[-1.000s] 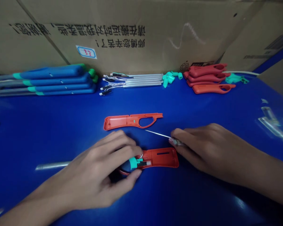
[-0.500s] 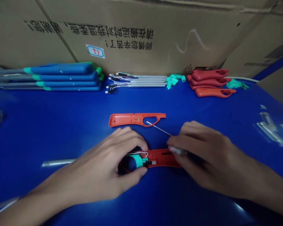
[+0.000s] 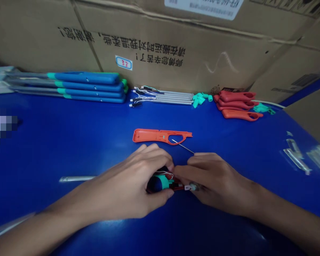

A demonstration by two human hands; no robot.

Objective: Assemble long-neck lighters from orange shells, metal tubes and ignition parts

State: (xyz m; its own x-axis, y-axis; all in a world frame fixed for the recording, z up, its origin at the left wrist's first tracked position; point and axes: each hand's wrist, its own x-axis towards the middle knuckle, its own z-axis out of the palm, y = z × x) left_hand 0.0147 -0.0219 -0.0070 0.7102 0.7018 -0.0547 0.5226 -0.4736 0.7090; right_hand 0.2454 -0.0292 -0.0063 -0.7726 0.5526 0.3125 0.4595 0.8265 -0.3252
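My left hand point(image 3: 130, 192) is closed around the front end of an orange handle shell, where a teal part point(image 3: 164, 181) with thin white wires shows between the fingers. My right hand point(image 3: 216, 181) covers the rest of that shell and grips a thin metal pick point(image 3: 183, 146), whose needle points up and left toward a second, open orange handle half point(image 3: 161, 136) lying just beyond both hands. A silver tube point(image 3: 76, 179) sticks out to the left from under my left hand.
Along the cardboard boxes point(image 3: 160, 46) at the back lie blue-handled units point(image 3: 88, 87), silver tubes with wires point(image 3: 165, 97), teal pieces point(image 3: 201, 98) and stacked orange shells point(image 3: 237, 105). Clear plastic bits point(image 3: 298, 156) lie at the right of the blue table point(image 3: 69, 142).
My right hand has slid left over the orange shell until it meets my left hand, and the pick's needle has swung toward the open handle half. The view has tilted upward.
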